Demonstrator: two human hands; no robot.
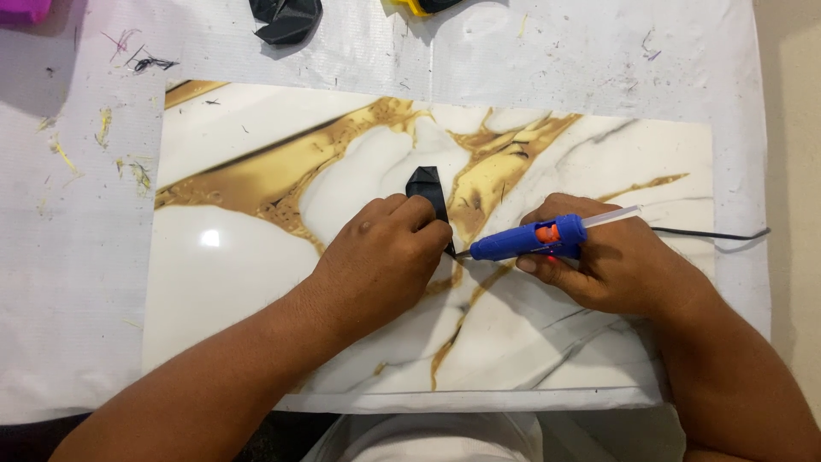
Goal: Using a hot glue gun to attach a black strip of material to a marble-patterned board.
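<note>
Left hand (385, 257) rested on the marble-patterned board (231, 274), fingers curled over a small folded black piece (428, 190) and pinning its lower end. Right hand (611, 265) gripped a blue glue gun (528, 239), held nearly level, nozzle pointing left and meeting the black piece just beside the left fingertips. A clear glue stick (611, 216) stuck out of the gun's rear. Black cord (710, 233) ran right, off the board. Board lay on a white sheet (77, 282) flecked with scraps. A crumpled black piece (286, 19) sat at the top edge.
</note>
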